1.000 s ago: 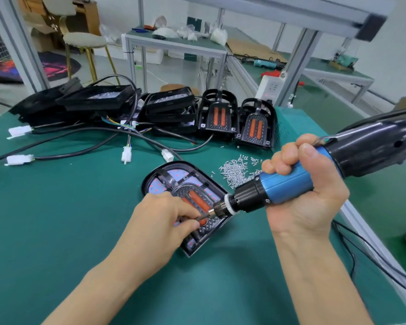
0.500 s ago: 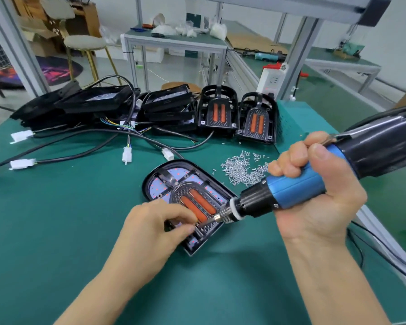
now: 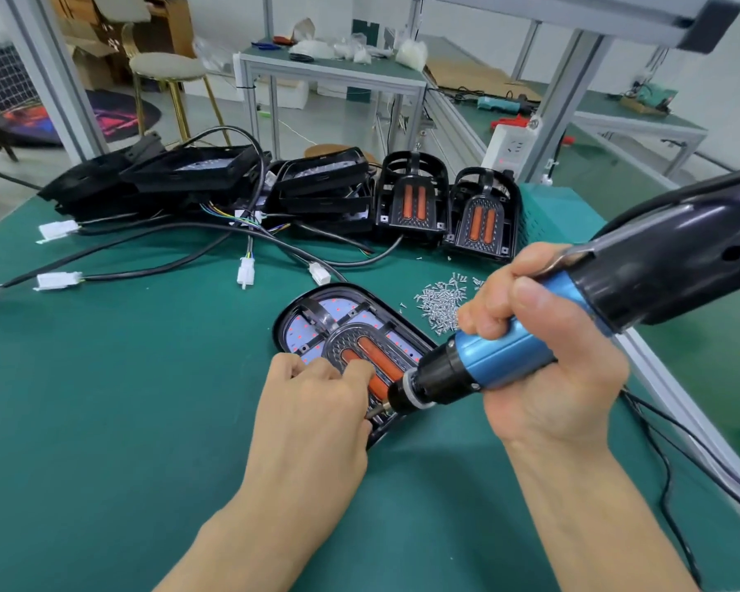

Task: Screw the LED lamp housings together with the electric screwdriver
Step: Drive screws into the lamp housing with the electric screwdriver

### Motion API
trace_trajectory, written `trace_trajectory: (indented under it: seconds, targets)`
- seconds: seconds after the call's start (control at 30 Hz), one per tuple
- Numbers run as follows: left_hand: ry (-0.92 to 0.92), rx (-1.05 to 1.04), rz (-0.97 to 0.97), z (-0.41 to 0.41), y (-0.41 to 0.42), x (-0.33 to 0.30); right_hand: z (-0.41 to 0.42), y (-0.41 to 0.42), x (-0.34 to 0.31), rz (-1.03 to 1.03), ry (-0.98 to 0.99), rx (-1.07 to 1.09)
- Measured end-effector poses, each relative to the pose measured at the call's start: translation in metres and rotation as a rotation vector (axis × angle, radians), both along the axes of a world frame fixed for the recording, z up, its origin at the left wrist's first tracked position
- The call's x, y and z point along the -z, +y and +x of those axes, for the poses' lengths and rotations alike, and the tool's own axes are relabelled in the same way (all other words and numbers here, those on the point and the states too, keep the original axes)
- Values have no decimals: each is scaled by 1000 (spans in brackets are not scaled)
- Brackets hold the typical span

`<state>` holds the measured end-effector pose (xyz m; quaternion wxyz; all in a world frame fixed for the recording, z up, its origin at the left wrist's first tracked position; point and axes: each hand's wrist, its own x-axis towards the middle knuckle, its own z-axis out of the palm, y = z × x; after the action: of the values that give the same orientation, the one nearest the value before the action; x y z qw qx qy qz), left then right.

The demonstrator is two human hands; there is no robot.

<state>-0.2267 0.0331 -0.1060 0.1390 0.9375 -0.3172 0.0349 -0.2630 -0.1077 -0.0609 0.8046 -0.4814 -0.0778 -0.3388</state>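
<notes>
Assembly workshop: green workbenches (image 3: 125, 399), lamp housings (image 3: 411, 198)

Green bench (image 3: 125, 399): lamp housing (image 3: 338, 331), screw pile (image 3: 441, 299), stacked housings (image 3: 214, 177).

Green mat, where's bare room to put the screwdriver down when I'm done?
The green mat is bare left of the left hand, below the white connectors. Another bare strip lies between the forearms along the near edge. It is crowded at the back with stacked housings and cables, and the screw pile sits behind the right hand, which grips the electric screwdriver.

Glossy black plastic lamp housing (image 3: 355, 335), matt green table mat (image 3: 103, 378), shiny metal screws (image 3: 438, 299)
</notes>
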Motion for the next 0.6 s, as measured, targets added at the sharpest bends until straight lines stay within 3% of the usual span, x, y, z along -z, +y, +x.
trace_trajectory:
  seconds: [0.1, 0.3, 0.37, 0.5, 0.6]
  targets:
    - [-1, 26, 4, 2, -1, -5, -3, -4, 0, 1, 10, 17]
    - [84, 63, -514, 29, -9, -13, -9, -35, -12, 205, 4, 157]
    - [113, 74, -592, 42, -31, -14, -9, -46, -19, 231, -16, 257]
    - [42, 109, -435, 67, -84, -14, -12, -63, -26, 245, -18, 355]
    - [-6, 161, -184, 84, -113, -11, -14, -71, -28, 199, 24, 392]
